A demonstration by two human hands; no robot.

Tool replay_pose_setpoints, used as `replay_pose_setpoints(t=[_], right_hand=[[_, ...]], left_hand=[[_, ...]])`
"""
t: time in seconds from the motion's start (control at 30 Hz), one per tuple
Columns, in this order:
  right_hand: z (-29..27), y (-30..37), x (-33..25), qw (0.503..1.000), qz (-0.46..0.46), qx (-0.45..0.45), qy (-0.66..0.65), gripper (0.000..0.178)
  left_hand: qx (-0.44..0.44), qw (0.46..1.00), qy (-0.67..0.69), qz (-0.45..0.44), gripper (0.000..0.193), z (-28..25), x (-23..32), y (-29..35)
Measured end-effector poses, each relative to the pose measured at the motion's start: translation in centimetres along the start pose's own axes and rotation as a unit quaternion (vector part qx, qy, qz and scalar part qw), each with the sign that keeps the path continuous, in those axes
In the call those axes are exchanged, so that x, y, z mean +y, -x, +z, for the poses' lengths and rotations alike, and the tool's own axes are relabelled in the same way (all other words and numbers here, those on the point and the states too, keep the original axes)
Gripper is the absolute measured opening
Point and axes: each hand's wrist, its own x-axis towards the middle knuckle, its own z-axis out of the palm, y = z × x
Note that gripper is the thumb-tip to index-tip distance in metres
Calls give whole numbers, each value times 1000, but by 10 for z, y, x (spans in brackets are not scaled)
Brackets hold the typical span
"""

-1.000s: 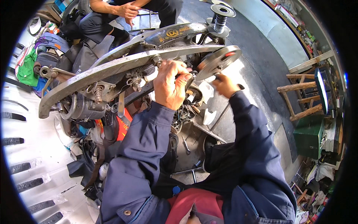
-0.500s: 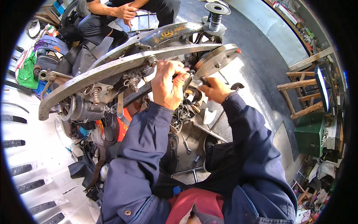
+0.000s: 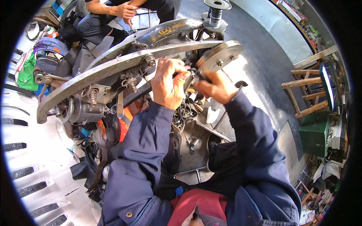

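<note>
An old cast-metal sewing machine with a long curved arm (image 3: 124, 62) stands in front of me. My left hand (image 3: 170, 83) is raised at the near side of that arm, thumb and forefinger pinched together; whatever lies between them is too small or hidden to name. Just right of it is my right hand (image 3: 218, 87), smeared by motion, below the round metal wheel (image 3: 220, 56). Its fingers look curled, but their grip does not show. A spool of dark thread (image 3: 215, 17) sits upright on top of the machine, at the far end.
Across the machine a person's hands (image 3: 126, 12) rest together. Bags and cloth (image 3: 49, 45) pile up at the left. Below my hands lie a jumble of small parts (image 3: 183, 113) and a wrench (image 3: 189, 145). A wooden stool (image 3: 305, 83) and green box (image 3: 314, 132) stand at the right.
My right hand has swung slightly down and left, toward my left hand, and is more blurred. The left hand keeps its pinch. The whole view has shifted a little.
</note>
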Motion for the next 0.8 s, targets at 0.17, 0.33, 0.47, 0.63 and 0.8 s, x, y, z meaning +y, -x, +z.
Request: replay_pose_setpoints(t=[0.17, 0.33, 0.47, 0.63, 0.8], right_hand=[[-60, -7, 14, 929, 47, 263, -256, 21], [-3, -15, 5, 972, 233, 42, 0, 42], [-13, 2, -5, 993, 20, 26, -112, 34], [-61, -9, 6, 938, 90, 254, -217, 18], [-1, -12, -4, 986, 148, 16, -74, 31]], left_hand=[[-1, 1000, 9, -11, 19, 0, 0, 1], [-2, 1000, 2, -3, 19, 0, 1, -1], [-1, 1000, 13, -10, 19, 1, 0, 1], [-1, 1000, 10, 1, 18, 0, 0, 0], [-1, 1000, -3, 8, 17, 0, 0, -1]])
